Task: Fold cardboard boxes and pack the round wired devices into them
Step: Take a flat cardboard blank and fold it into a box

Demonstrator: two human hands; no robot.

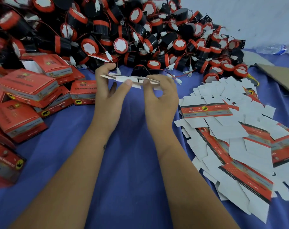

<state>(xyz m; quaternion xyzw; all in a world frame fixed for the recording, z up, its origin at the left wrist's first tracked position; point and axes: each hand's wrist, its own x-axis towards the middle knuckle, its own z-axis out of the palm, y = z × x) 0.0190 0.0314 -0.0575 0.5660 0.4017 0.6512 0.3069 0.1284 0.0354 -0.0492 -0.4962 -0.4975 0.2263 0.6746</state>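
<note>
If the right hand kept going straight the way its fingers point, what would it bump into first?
Probably the black round device lying just beyond the flat box that the right hand pinches together with the left hand. The big pile of devices lies farther on. Depth is hard to judge.

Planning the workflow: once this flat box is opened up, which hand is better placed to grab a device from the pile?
Probably the right hand: a loose black device lies just beyond it, while both hands pinch the flat box.

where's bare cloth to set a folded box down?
Free: the blue cloth around both forearms, between the finished boxes on the left and the flat blanks on the right. Crowded: the device pile ahead.
</note>
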